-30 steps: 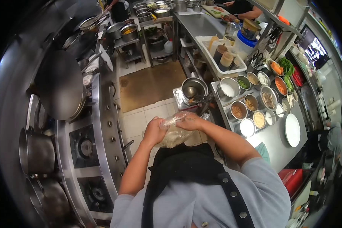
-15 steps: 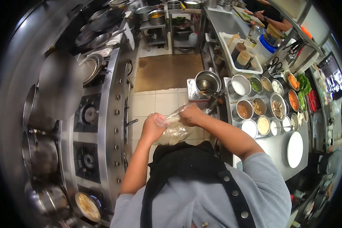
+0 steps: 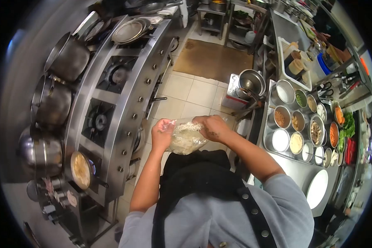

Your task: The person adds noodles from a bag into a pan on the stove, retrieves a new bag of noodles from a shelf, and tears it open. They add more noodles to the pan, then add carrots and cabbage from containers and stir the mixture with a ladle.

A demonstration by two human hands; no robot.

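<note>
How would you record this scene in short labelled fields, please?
left hand: pinches a clear plastic bag by its edge
right hand: at the bag's other side, grip unclear
bag contents: pale food, type unclear
stainless steel stove: round pan of yellowish food, blue flame alongside
metal counter: round metal containers, white oval plate
pale tiled floor: brown rectangular mat

I note open air over the floor (image 3: 182,91) beyond the bag (image 3: 189,141); a black handle (image 3: 159,98) juts in left, a pot (image 3: 251,84) blocks right.
</note>
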